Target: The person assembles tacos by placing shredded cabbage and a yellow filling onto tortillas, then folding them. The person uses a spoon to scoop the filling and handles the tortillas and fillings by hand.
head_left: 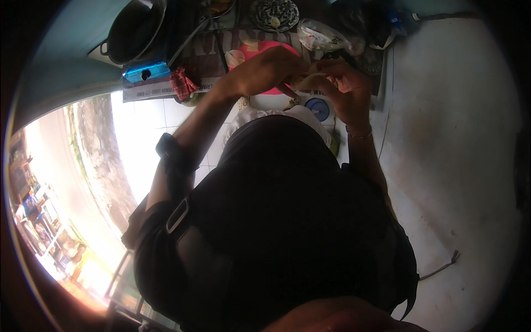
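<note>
Both my hands meet above a pink-red plate (266, 46). Between the fingers of my right hand (349, 87) is a thin, pale, curved piece that looks like a dough wrapper (311, 82). My left hand (268, 71) bends over toward it with curled fingers, its fingertips close to the piece and partly hidden by the hand itself. Pale flat pieces (235, 57) rest at the plate's left edge. Beyond the plate is a dark round dish (283, 8) streaked with a white substance, a spoon (275, 23) in it.
A large black wok (133, 33) stands at the far left, with a blue box (146, 72) and a red checked cloth (183, 83) nearer. Clear plastic bags (322, 36) lie at the far right. Below is a blue round lid (317, 109). A pale wall (453, 138) borders the right.
</note>
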Motion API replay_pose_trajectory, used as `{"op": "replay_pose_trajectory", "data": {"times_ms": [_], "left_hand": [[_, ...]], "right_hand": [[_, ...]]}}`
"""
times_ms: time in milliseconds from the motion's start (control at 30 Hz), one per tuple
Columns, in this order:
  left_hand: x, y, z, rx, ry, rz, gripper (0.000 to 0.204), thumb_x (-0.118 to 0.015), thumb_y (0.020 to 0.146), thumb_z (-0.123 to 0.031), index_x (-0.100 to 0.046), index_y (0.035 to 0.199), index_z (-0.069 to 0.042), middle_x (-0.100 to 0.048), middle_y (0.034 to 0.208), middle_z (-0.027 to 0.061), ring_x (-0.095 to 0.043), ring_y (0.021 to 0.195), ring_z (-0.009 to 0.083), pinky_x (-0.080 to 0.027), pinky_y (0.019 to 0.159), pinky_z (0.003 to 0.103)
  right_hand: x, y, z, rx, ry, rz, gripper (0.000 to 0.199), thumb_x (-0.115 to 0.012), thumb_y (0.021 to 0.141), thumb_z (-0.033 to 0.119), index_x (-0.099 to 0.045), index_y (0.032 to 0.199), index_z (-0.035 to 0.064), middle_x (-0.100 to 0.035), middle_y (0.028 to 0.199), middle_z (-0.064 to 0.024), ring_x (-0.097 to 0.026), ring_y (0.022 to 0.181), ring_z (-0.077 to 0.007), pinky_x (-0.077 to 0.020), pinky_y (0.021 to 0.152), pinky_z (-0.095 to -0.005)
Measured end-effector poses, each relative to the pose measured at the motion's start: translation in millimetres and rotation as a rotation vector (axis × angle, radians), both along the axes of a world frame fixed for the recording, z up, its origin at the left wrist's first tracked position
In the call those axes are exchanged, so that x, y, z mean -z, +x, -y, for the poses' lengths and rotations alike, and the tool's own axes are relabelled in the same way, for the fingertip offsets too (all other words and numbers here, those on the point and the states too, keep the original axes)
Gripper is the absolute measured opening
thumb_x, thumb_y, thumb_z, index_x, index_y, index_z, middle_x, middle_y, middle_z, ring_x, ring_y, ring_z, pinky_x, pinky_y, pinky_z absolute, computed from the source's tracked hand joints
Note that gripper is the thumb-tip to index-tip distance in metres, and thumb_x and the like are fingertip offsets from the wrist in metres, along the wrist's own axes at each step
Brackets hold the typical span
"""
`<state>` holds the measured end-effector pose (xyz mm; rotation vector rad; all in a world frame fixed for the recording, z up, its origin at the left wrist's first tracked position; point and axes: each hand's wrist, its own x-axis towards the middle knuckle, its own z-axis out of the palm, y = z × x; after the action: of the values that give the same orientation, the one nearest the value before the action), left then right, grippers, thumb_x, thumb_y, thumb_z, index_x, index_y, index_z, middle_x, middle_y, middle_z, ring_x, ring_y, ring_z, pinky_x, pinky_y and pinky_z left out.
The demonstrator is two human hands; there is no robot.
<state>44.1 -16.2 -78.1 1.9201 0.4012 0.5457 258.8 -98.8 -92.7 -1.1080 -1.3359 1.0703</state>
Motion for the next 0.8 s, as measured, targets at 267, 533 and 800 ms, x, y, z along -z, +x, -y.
{"op": "replay_pose_trajectory", "data": {"times_ms": [267,533,800], "left_hand": [[-1,-4,-5,-0.017,0.404,-0.017,0.033,-0.063,0.087,-0.01,-0.062,0.119,-0.003,-0.062,0.106,0.0166,-0.065,0.094,0.0298,-0.056,0.082,0.033],[-20,2,-3,-0.003,0.067,0.03,0.045,-0.072,0.077,-0.006,-0.06,0.12,-0.004,-0.066,0.106,0.0139,-0.066,0.093,0.0266,-0.055,0.078,0.035],[-39,6,29,-0.363,-0.242,0.049,0.051,-0.082,0.069,-0.003,-0.062,0.116,-0.003,-0.068,0.103,0.0137,-0.068,0.096,0.0244,-0.057,0.082,0.035]], "right_hand": [[1,-1,-7,-0.062,0.063,-0.091,0.021,-0.076,0.073,-0.001,-0.067,0.092,0.0014,-0.068,0.09,-0.0062,-0.06,0.077,-0.0088,-0.0457,0.069,-0.025],[-21,-12,-2,0.04,-0.009,-0.253,0.022,-0.072,0.076,-0.005,-0.065,0.097,-0.0025,-0.067,0.093,-0.0107,-0.063,0.091,-0.0156,-0.0489,0.084,-0.0303],[-29,-12,0,-0.019,-0.008,-0.197,0.019,-0.069,0.079,-0.005,-0.064,0.098,-0.0028,-0.066,0.093,-0.0094,-0.062,0.09,-0.0151,-0.0489,0.085,-0.0312]]}}
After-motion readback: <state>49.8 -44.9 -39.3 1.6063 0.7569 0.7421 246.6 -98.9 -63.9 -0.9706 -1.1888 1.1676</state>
